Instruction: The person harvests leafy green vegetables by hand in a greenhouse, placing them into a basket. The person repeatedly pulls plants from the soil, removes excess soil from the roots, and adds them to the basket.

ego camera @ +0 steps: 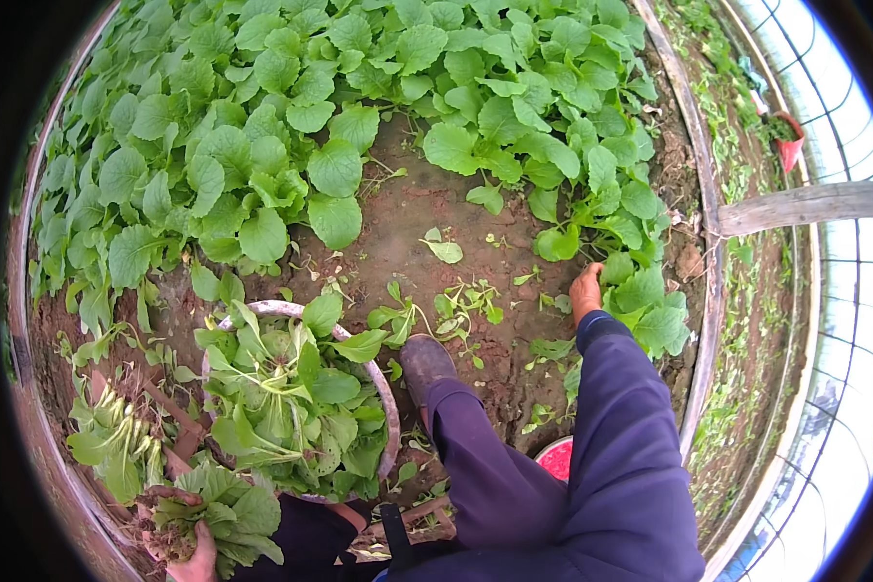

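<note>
At the lower left my left hand (193, 556) grips a bunch of leafy greens (236, 513) with soil-covered roots. Over on the right, my right hand (586, 291) reaches to the base of the leafy green plants (626, 280) at the bed's edge. Leaves hide some of its fingertips, so whether they hold a stem cannot be told. A round tub (387, 415) with a pale rim stands in front of me, heaped with pulled greens (298, 396). Left of it lies a pile of greens (124, 433), their white stem bases and roots lined up together.
Dense growing greens (422, 51) fill the far bed. Loose seedlings (469, 302) lie on bare soil (407, 196) near my shoe (428, 364). A red round object (556, 460) sits partly under my right arm. Wooden rail (698, 145), crossing pole (807, 207) and red container (789, 145) stand right.
</note>
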Demonstrator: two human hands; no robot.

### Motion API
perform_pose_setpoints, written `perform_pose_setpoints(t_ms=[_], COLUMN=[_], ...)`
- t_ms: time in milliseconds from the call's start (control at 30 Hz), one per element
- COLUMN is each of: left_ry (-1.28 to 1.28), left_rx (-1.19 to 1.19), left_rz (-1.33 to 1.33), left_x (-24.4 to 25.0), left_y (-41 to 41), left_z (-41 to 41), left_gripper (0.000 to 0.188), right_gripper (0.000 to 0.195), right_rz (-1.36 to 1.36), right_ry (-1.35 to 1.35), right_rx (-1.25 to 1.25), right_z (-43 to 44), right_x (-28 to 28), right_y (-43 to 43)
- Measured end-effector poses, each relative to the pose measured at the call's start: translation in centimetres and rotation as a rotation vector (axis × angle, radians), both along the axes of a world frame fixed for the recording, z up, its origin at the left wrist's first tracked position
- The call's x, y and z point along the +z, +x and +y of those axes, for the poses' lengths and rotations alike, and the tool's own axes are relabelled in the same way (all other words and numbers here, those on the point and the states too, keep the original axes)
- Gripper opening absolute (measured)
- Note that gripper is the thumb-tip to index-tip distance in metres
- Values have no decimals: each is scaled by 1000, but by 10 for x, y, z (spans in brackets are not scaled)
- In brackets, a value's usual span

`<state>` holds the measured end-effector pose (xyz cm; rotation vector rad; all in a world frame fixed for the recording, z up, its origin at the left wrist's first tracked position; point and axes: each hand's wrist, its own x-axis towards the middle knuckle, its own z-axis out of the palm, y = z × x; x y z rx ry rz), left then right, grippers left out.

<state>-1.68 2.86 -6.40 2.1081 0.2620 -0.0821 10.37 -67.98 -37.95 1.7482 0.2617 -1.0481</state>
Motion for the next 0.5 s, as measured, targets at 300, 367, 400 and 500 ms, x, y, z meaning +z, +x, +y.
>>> perform_pose_setpoints(t_ms=[300, 367, 400, 500], left_ry=[39, 25, 23, -19], left_rx=[-24, -7, 11, 34], left_rz=[-10, 0, 7, 29], left_x=[3, 5, 7, 20], left_y=[0, 1, -1, -1], left_z=[-6, -9, -12, -24], left_gripper=[48, 48, 48, 50], right_gripper=[46, 46, 46, 44], right_rz=[-144, -147, -141, -88], right_ry=[-11, 64, 120, 172], right_rx=[8, -24, -53, -64], right_z=[-35, -38, -33, -17], right_x=[-25, -22, -18, 15], right_y=[-41, -46, -44, -31])
